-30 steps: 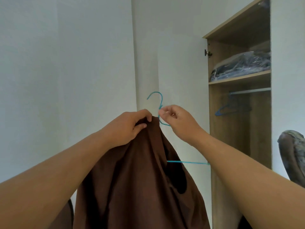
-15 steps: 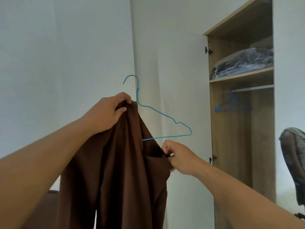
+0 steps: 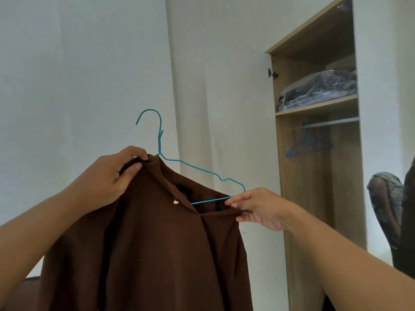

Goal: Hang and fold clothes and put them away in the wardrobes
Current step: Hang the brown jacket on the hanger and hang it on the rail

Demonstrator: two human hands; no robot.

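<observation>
A dark brown garment (image 3: 157,243) hangs in front of the person, held up at chest height against a white wall (image 3: 78,75). Its cloth is plain, matte and smooth, falling in long soft folds out of the bottom of the view. The neck opening faces up and shows a darker inside; a small pale, shiny stud or button (image 3: 175,201) sits just beside that opening.

A teal wire hanger (image 3: 202,170) is partly inside the garment. Its hook curls up and to the left above the collar, the twisted neck rises straight out of the top of the cloth, and the right shoulder wire, with a notch in it, stands bare above the fabric. The bottom bar runs back into the neck opening.

The left hand (image 3: 107,182) has its grip clamped on the bunched top of the garment just beside the hanger's neck, thumb and fingers curled over the cloth. The right hand (image 3: 258,208) pinches the edge of the neck opening at the hanger's right tip, fingertips together on the fabric.

To the right stands an open wooden wardrobe (image 3: 318,198). On its shelf lies a plastic-wrapped dark bundle (image 3: 318,90); below, blue hangers (image 3: 307,147) hang from the rail (image 3: 332,122).
</observation>
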